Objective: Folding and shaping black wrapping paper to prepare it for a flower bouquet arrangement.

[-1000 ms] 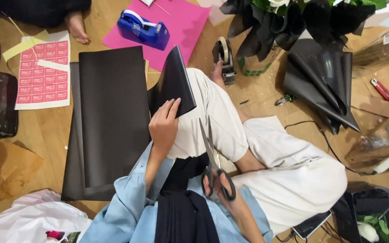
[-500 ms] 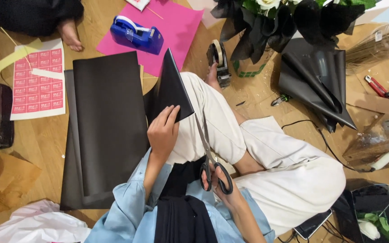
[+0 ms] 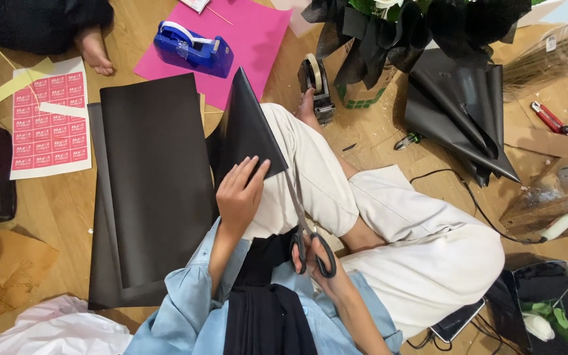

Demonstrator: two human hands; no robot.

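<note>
I sit on a wooden floor with my legs folded, in white trousers. My left hand [image 3: 240, 192] grips the lower edge of a black paper sheet [image 3: 243, 131] that stands up over my knee. My right hand [image 3: 327, 273] holds black-handled scissors [image 3: 305, 227] by the loops, blades pointing up to the sheet's lower right corner. A stack of larger black sheets [image 3: 152, 187] lies flat on the floor to the left of my hand.
A blue tape dispenser [image 3: 193, 47] sits on pink paper [image 3: 244, 39]. A sheet of pink stickers [image 3: 50, 125] lies far left, near another person's bare foot [image 3: 93, 52]. A bouquet wrapped in black paper [image 3: 422, 33], a tape gun [image 3: 317, 85] and a red cutter [image 3: 548, 118] lie ahead.
The view has shifted slightly. The scissors have moved up along the sheet's edge, and my left hand keeps its hold on the black sheet.
</note>
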